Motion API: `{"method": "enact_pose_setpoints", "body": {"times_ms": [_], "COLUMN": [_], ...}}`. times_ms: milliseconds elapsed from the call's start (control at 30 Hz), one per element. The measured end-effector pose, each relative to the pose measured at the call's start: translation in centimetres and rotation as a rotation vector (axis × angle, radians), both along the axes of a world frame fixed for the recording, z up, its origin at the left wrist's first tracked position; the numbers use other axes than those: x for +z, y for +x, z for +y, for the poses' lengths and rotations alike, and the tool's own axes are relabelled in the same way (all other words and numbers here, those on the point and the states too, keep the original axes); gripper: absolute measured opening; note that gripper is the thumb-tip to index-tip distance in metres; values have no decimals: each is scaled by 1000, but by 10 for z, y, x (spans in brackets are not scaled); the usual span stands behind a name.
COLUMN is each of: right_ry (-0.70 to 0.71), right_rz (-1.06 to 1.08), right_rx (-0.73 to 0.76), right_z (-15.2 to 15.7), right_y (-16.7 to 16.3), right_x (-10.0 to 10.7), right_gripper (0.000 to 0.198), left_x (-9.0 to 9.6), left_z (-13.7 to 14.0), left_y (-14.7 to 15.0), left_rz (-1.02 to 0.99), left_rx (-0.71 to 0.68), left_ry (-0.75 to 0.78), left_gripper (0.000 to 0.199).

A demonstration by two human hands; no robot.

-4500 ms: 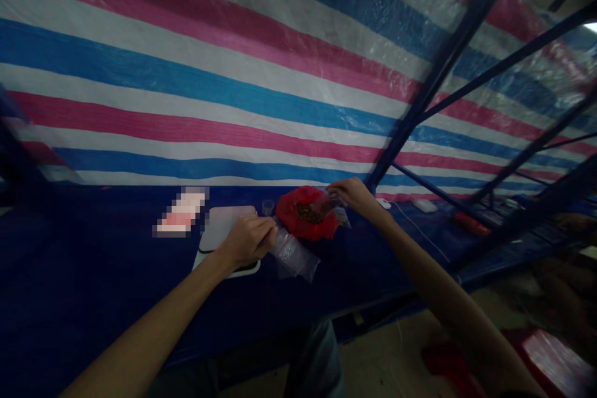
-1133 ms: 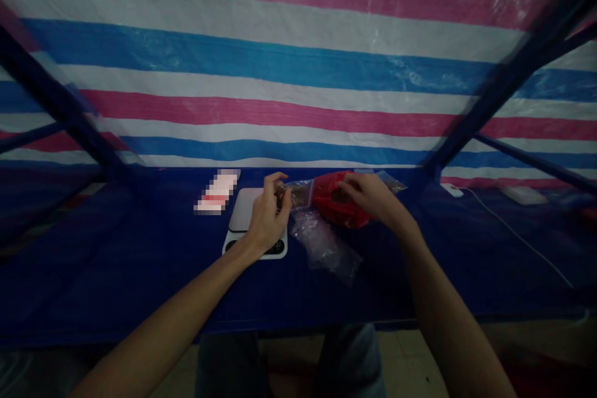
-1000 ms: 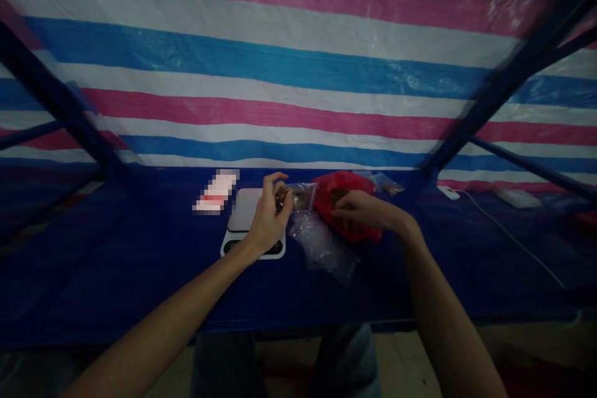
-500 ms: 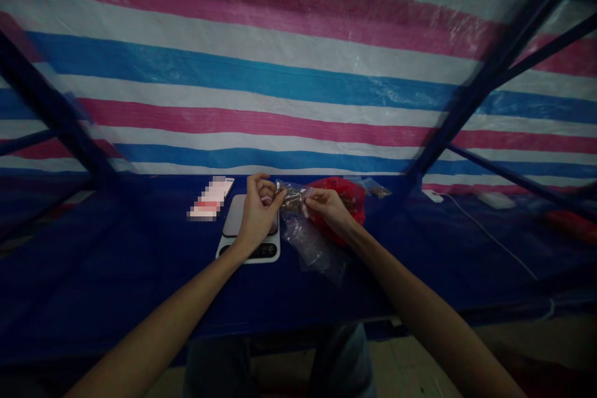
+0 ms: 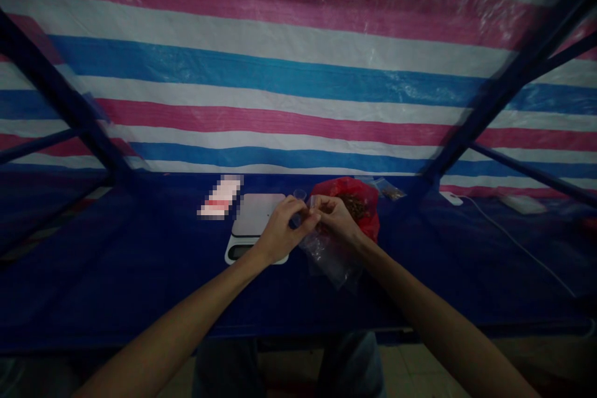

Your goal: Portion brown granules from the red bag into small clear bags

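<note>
My left hand [image 5: 286, 222] and my right hand [image 5: 336, 216] meet just right of the scale, fingertips pinched together. Between them they grip a small clear plastic bag [image 5: 313, 202]; most of it, and whatever is inside, is hidden by the fingers. A round clear item [image 5: 300, 194] shows just behind my left fingers. Beside my right hand sits a red plastic bag [image 5: 373, 202], its mouth spread around brown dried pieces [image 5: 354, 205]. Under my wrists lie several flat clear bags [image 5: 333, 261]. The white kitchen scale [image 5: 256, 214] has a tiny dark speck on its plate.
A blurred-out phone-like item [image 5: 221, 198] lies left of the scale. Small filled clear bags [image 5: 389, 189] lie behind the red bag. Farther right are a white plug-like piece [image 5: 451, 198] with a cable [image 5: 513, 242] and a pale flat object [image 5: 522, 204]. Blue frame bars [image 5: 489, 106] rise at both sides.
My left hand has come down and right to meet my right hand, uncovering the scale plate. The brown-filled clear bag, stretched between my hands before, is now mostly covered by fingers.
</note>
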State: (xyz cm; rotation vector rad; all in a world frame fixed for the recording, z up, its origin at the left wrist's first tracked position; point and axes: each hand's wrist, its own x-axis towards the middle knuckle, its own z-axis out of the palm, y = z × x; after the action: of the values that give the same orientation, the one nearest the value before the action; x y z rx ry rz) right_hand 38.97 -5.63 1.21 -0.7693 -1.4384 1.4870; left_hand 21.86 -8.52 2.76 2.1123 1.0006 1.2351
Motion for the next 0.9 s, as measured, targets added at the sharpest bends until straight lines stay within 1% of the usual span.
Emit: {"method": "enact_pose_setpoints", "body": {"times_ms": [133, 300, 400, 500, 600, 733, 900], "right_ry": [-16, -30, -30, -13, 38, 168, 331], "right_rz": [-21, 19, 21, -23, -90, -220, -348], "right_rx": [36, 129, 119, 81, 66, 40, -46], "right_z": [-1, 1, 2, 0, -5, -12, -15], "right_y": [1, 5, 8, 9, 9, 6, 4], "right_x": [-1, -6, -5, 0, 10, 22, 23], "right_gripper": [50, 46, 42, 38, 36, 32, 24], "left_x": [2, 1, 0, -1, 1, 4, 1], "left_z": [1, 4, 7, 9, 8, 6, 4], "left_y": [-2, -5, -8, -9, -10, -10, -9], "left_rz": [24, 81, 99, 92, 83, 64, 75], "left_rx": [-6, -65, -95, -103, -81, -47, -24], "left_ry": [-75, -122, -129, -157, -166, -187, -253], "left_gripper": [30, 25, 22, 26, 31, 35, 36]}}
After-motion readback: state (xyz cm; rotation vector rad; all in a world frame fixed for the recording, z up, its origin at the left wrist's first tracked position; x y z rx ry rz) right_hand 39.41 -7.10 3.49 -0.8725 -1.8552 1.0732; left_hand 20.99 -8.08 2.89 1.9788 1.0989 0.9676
